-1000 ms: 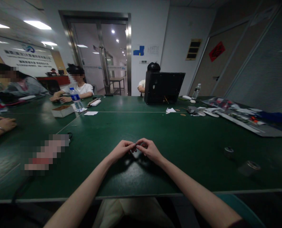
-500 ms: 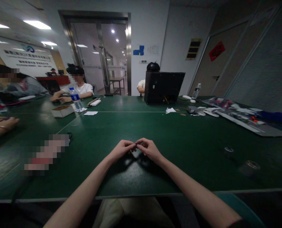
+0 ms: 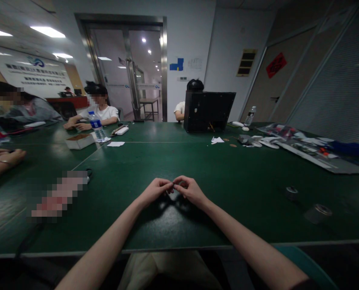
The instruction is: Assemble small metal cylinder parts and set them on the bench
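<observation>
The left hand (image 3: 156, 190) and the right hand (image 3: 191, 191) meet tip to tip in the middle, just over the green table (image 3: 242, 169). Each hand has its thumb and finger closed in a pinch. They seem to grip one small dark thing (image 3: 173, 184) right where the tips meet (it is so tiny that I can't tell what it is). The other fingers are curled in, and dark shadows lie on the table under both hands.

How far along is it? It looks like the work is going on now. The small dark thing is up in the fingers and not put down. The fingers cover most of it, so I can't tell how much is done or how much is left.

Off to the right of the right hand, well apart from it, stand a small round tin (image 3: 291, 193) and a bigger round tin (image 3: 318, 214). No hand touches them. To the left of the left hand lies a blurry pink thing (image 3: 60, 195). Past that, farther left, another person's hand (image 3: 11, 156) is over the table. Beyond the hands, far ahead, stands a big black box (image 3: 209, 112).
</observation>
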Tool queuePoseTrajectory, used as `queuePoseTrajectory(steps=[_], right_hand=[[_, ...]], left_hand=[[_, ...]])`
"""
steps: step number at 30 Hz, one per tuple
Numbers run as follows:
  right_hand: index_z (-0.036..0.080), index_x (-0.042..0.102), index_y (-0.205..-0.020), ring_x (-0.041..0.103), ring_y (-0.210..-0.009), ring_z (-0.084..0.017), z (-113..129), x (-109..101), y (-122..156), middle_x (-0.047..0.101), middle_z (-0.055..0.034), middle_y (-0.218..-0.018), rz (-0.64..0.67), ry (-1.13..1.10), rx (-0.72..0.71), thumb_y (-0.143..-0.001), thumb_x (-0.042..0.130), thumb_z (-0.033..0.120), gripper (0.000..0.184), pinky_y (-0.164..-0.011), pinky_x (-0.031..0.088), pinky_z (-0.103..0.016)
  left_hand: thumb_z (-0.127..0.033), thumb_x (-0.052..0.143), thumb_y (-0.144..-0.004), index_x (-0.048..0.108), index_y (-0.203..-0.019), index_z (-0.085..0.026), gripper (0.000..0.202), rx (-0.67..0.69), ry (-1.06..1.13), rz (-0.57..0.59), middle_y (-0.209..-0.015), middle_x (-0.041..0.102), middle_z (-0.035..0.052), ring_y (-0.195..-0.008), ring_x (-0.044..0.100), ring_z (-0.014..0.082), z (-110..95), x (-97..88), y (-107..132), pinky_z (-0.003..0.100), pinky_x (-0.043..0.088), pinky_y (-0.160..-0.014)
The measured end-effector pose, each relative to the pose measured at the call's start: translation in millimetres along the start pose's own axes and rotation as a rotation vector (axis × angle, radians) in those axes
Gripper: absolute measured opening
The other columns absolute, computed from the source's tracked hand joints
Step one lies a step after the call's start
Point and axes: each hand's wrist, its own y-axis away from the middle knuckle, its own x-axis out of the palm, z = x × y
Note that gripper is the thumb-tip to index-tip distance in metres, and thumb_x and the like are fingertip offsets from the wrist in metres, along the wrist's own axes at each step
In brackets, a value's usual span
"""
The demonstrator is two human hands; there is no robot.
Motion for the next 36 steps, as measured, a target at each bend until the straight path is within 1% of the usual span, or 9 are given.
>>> queuePoseTrajectory(steps=[5,11,17,23,25,31,34,36], right_hand=[[0.016,0.060,-0.085,0.045,-0.050,-0.006,2.3,-0.2,0.2,0.058,0.0005,-0.069,-0.005,-0.017,0.018,-0.076,0.063,0.041,0.027,-0.039,0.033,-0.016],[0.016,0.058,-0.084,0.042,-0.046,-0.006,5.0,0.4,0.1,0.056,0.0024,-0.063,0.000,-0.063,0.050,-0.075,0.064,0.045,0.030,-0.039,0.031,-0.017],[0.016,0.056,-0.080,0.044,-0.047,-0.006,4.0,1.3,-0.6,0.056,0.0021,-0.064,-0.029,-0.028,0.039,-0.074,0.064,0.045,0.030,-0.039,0.030,-0.017],[0.017,0.059,-0.088,0.054,-0.059,-0.010,1.7,0.6,0.0,0.062,-0.0018,-0.079,-0.023,0.014,0.000,-0.074,0.064,0.041,0.028,-0.041,0.035,-0.017],[0.017,0.060,-0.091,0.056,-0.061,-0.011,2.3,0.6,0.6,0.063,-0.0023,-0.082,-0.016,0.020,-0.007,-0.075,0.064,0.040,0.028,-0.042,0.037,-0.017],[0.016,0.061,-0.088,0.052,-0.055,-0.009,4.4,0.0,0.4,0.063,-0.0016,-0.074,-0.030,0.057,-0.017,-0.078,0.061,0.039,0.025,-0.044,0.037,-0.018],[0.016,0.061,-0.083,0.051,-0.055,-0.009,8.8,-1.3,0.9,0.062,-0.0012,-0.072,-0.055,0.114,-0.065,-0.078,0.061,0.038,0.023,-0.047,0.039,-0.020],[0.017,0.061,-0.081,0.053,-0.056,-0.009,15.6,-3.2,4.3,0.063,-0.0015,-0.075,-0.078,0.188,-0.121,-0.078,0.061,0.035,0.018,-0.049,0.041,-0.020]], left_hand=[[-0.054,0.058,-0.076,0.065,-0.073,-0.011,0.043,-0.010,0.035,0.004,-0.068,0.062,0.0037,-0.060,0.051,0.0117,-1.3,1.1,0.1,0.022,0.039,-0.058],[-0.053,0.058,-0.076,0.063,-0.074,-0.011,0.042,-0.011,0.064,-0.005,-0.068,0.060,0.0025,-0.058,0.049,0.0105,-4.5,3.0,1.0,0.021,0.038,-0.057],[-0.054,0.058,-0.076,0.063,-0.072,-0.012,0.042,-0.014,0.011,-0.026,-0.067,0.059,0.0016,-0.058,0.048,0.0104,-4.2,2.4,0.0,0.021,0.038,-0.056],[-0.054,0.055,-0.078,0.064,-0.072,-0.011,0.045,-0.007,0.012,-0.022,-0.067,0.060,0.0025,-0.057,0.049,0.0106,-1.1,1.2,-1.1,0.021,0.037,-0.055],[-0.055,0.054,-0.078,0.064,-0.073,-0.011,0.045,-0.010,0.025,-0.017,-0.067,0.061,0.0027,-0.058,0.050,0.0109,-1.0,1.4,-0.9,0.021,0.038,-0.056],[-0.054,0.054,-0.079,0.064,-0.074,-0.011,0.044,-0.003,0.033,0.008,-0.068,0.061,0.0033,-0.062,0.052,0.0120,-1.7,1.8,-0.4,0.022,0.039,-0.057],[-0.053,0.052,-0.081,0.065,-0.077,-0.011,0.045,-0.001,0.029,0.004,-0.070,0.061,0.0035,-0.061,0.052,0.0116,-1.4,1.7,-0.3,0.022,0.039,-0.057],[-0.053,0.050,-0.083,0.066,-0.081,-0.011,0.046,-0.009,0.033,-0.010,-0.071,0.061,0.0038,-0.061,0.051,0.0112,-1.0,1.7,-0.3,0.022,0.038,-0.057]])
